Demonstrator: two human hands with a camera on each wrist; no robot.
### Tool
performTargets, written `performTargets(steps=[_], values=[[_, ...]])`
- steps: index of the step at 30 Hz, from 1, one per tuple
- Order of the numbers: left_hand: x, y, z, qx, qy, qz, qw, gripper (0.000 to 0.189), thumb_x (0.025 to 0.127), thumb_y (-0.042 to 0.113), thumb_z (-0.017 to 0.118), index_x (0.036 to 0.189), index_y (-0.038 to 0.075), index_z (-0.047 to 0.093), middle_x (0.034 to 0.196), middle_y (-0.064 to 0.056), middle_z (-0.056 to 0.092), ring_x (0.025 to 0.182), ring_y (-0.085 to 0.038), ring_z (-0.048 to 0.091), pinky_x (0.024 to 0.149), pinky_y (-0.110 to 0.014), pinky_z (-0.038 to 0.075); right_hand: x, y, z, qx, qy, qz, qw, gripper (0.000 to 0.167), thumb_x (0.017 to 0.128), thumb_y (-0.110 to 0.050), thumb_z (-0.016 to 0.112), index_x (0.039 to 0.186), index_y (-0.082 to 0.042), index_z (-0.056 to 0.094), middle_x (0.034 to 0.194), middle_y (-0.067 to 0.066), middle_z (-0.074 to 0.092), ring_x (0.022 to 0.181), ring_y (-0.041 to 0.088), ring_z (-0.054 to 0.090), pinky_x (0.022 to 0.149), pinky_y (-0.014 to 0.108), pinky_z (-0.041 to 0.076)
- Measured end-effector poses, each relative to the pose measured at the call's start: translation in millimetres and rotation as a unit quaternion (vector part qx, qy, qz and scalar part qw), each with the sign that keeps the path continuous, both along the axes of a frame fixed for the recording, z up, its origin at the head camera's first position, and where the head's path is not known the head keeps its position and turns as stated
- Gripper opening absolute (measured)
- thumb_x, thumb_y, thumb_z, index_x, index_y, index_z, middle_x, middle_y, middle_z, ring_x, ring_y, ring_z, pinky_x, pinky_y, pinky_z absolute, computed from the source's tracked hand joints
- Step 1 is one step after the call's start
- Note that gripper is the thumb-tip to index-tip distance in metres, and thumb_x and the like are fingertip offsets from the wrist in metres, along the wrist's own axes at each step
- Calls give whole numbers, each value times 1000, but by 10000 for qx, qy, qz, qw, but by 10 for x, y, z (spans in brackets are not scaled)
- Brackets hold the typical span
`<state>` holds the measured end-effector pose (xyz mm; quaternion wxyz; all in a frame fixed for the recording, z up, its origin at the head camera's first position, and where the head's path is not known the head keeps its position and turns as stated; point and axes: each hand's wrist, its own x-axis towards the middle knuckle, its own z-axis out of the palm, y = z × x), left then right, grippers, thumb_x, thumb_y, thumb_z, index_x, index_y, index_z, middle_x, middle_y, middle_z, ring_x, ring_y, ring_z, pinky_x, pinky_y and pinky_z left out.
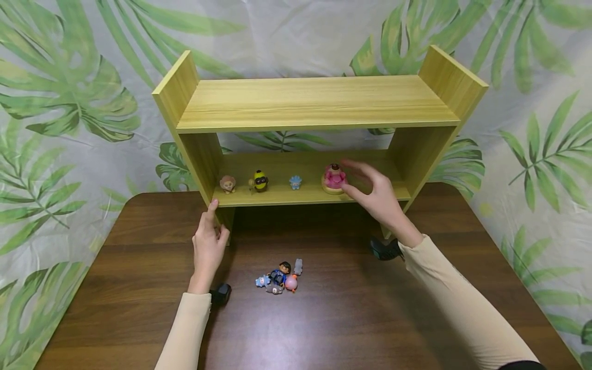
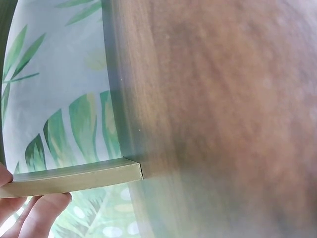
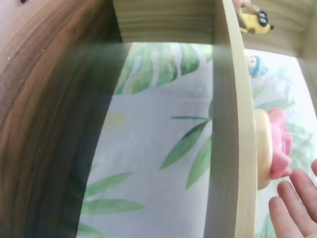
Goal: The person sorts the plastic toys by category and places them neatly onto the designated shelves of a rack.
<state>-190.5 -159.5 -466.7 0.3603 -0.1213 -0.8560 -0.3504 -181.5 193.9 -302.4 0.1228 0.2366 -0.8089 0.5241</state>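
My left hand [image 1: 207, 252] grips the left side panel of the wooden shelf [image 1: 296, 103]; in the left wrist view its thumb and fingers [image 2: 47, 210] lie on opposite sides of the board's edge [image 2: 99, 178]. On the middle shelf board, a pink toy figure [image 1: 335, 177] sits upright on a pale yellow round base. My right hand [image 1: 381, 198] is beside its right side, thumb and fingers spread apart. Seen from the right wrist, nearly straight fingers [image 3: 299, 198] come right up to the pink figure [image 3: 281, 146].
Farther left on that board stand a small blue figure [image 1: 295, 182], a yellow figure with black goggles [image 1: 260, 181] and a pinkish-brown furry figure [image 1: 227, 184]. Several small toys, including a dark-haired figure [image 1: 279, 275] and a pink round one [image 1: 291, 282], lie on the brown table [image 1: 333, 318].
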Motion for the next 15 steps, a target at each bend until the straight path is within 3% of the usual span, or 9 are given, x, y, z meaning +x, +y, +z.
performTargets(steps=[3,10,15], values=[[6,3,-1,4,-35,3,10000,81,84,-13,53,147,32,27,90,-15,45,51,-15,32,46,-34,31,14,29,-47,-132,118,117,9998,43,87,9,59,129,14,49,132,29,49,122,43,45,101,53,33],[8,1,6,9,-8,9,10000,82,83,-13,53,146,32,27,90,-15,45,52,-15,32,46,-34,31,-21,142,-289,-232,179,139,9995,45,88,4,62,132,2,53,132,15,53,119,30,50,99,41,38],[6,1,14,-2,14,4,10000,81,83,-12,53,146,32,27,90,-15,45,52,-16,33,46,-35,31,54,136,-369,-413,254,375,9981,45,88,6,62,132,1,53,129,16,54,116,31,51,97,40,40]])
